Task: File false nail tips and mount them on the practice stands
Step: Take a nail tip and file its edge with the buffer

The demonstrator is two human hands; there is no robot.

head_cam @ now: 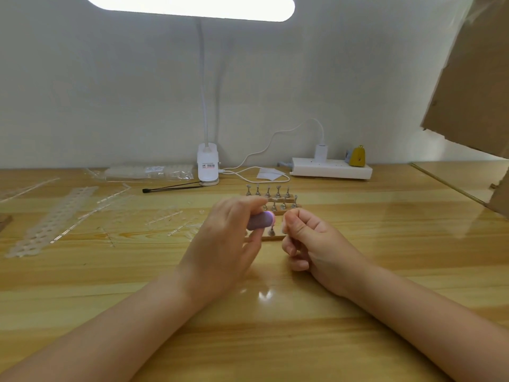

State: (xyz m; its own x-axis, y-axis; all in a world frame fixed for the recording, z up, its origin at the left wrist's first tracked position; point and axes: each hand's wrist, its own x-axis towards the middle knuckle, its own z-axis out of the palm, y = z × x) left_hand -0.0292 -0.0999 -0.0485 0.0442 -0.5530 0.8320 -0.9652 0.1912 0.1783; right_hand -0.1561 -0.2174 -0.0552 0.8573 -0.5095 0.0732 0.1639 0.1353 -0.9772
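Note:
My left hand grips a small purple nail file tool with a glowing pink tip, pointed to the right. My right hand pinches a clear false nail tip between thumb and forefinger, close to the tool's tip. Just behind both hands stand two rows of metal practice stands on wooden bases. One more stand on a wooden strip shows between my hands. Whether the tool touches the nail tip is too small to tell.
Strips of clear nail tips and loose plastic sprues lie at the left. A bag of tips, a clip lamp, black tweezers, a power strip and cardboard at the right edge surround the wooden table.

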